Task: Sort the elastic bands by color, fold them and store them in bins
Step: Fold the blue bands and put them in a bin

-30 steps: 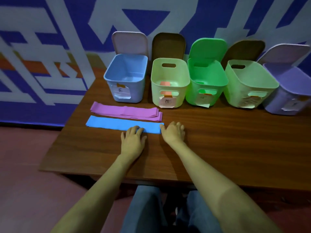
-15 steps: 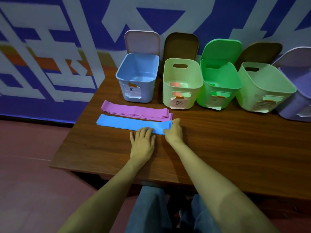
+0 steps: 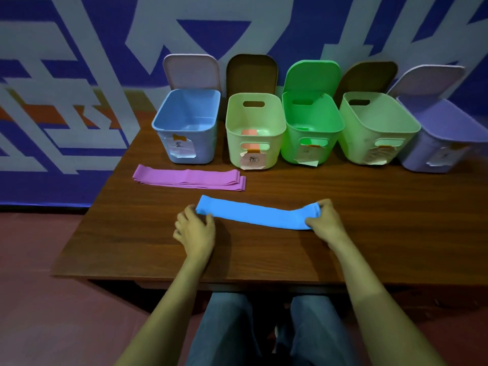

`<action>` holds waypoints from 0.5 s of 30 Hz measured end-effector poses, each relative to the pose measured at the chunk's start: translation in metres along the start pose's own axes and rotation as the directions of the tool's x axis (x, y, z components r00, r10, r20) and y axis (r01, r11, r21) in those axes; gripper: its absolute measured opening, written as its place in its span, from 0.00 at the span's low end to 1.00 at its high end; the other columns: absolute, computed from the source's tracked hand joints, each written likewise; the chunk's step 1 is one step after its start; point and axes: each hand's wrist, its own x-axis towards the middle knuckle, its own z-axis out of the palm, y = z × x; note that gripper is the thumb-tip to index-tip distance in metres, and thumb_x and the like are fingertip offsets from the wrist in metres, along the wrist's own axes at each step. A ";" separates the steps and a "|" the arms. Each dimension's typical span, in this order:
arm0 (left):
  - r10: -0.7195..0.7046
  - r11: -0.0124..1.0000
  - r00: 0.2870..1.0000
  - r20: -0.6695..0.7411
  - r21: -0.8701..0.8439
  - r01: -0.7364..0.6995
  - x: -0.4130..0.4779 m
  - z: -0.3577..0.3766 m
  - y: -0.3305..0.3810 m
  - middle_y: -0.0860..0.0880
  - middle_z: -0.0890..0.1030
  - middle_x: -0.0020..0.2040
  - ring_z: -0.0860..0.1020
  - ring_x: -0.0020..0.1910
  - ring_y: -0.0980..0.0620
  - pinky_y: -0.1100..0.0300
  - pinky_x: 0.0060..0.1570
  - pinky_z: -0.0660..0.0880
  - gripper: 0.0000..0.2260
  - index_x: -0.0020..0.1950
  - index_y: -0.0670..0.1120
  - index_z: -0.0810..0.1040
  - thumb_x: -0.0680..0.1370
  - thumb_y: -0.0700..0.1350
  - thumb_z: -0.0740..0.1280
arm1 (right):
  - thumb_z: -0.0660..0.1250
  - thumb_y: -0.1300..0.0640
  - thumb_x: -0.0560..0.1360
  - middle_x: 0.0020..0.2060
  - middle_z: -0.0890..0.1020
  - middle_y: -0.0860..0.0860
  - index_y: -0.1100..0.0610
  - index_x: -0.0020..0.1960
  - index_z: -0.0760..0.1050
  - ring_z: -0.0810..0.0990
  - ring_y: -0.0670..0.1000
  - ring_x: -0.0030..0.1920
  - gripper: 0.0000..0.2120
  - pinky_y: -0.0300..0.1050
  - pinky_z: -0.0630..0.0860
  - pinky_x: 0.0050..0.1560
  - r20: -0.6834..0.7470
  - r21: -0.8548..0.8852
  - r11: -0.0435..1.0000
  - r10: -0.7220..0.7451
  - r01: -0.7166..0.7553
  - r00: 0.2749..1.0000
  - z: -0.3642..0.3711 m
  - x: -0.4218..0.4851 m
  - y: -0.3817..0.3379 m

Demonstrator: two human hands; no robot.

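Observation:
A blue elastic band (image 3: 254, 213) stretches across the table's middle, held at both ends. My left hand (image 3: 196, 229) pinches its left end and my right hand (image 3: 325, 219) grips its right end. A stack of purple bands (image 3: 188, 177) lies flat behind it, to the left. Behind them stand a blue bin (image 3: 184, 143), a pale green bin (image 3: 274, 122) with a folded orange band (image 3: 249, 132) inside, a bright green bin (image 3: 290, 143), another pale green bin (image 3: 351, 138) and a purple bin (image 3: 422, 151).
All five bins have lids propped open against the patterned wall, and paper labels on their fronts. The wooden table (image 3: 369, 220) has its left edge near the purple bands. My knees show below the front edge.
The blue band has been pulled right and toward me, away from the purple stack. My hands moved apart to its two ends and took hold of it.

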 end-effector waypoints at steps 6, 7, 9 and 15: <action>-0.106 0.987 0.990 0.095 0.134 0.093 0.017 0.006 0.017 0.40 0.66 0.66 0.61 0.68 0.39 0.45 0.67 0.54 0.22 0.66 0.42 0.69 0.78 0.55 0.62 | 0.64 0.68 0.72 0.57 0.75 0.61 0.60 0.65 0.64 0.77 0.62 0.53 0.22 0.49 0.74 0.46 -0.019 -0.086 0.996 -0.037 0.035 0.999 -0.008 0.007 0.019; -0.111 0.981 0.988 0.108 0.173 0.092 0.019 0.007 0.018 0.40 0.66 0.66 0.61 0.68 0.39 0.46 0.67 0.55 0.21 0.65 0.43 0.70 0.77 0.54 0.63 | 0.64 0.68 0.72 0.59 0.74 0.61 0.60 0.66 0.64 0.75 0.62 0.56 0.23 0.50 0.74 0.50 -0.029 -0.090 0.995 -0.056 0.053 0.998 -0.007 0.007 0.022; -0.129 0.969 0.983 0.128 0.226 0.098 0.024 0.010 0.021 0.41 0.66 0.66 0.61 0.67 0.40 0.47 0.66 0.56 0.19 0.63 0.44 0.71 0.77 0.53 0.65 | 0.67 0.67 0.72 0.63 0.70 0.60 0.61 0.68 0.63 0.69 0.61 0.63 0.27 0.52 0.70 0.60 -0.086 -0.134 0.987 -0.106 0.094 0.991 -0.005 0.005 0.026; -0.134 0.985 0.984 0.118 0.121 0.119 0.030 0.016 0.024 0.42 0.72 0.61 0.65 0.65 0.41 0.46 0.64 0.57 0.12 0.55 0.44 0.71 0.75 0.46 0.68 | 0.72 0.57 0.70 0.59 0.73 0.57 0.59 0.62 0.68 0.67 0.58 0.62 0.23 0.50 0.68 0.59 -0.179 -0.176 0.984 -0.053 0.021 0.982 -0.007 0.005 0.036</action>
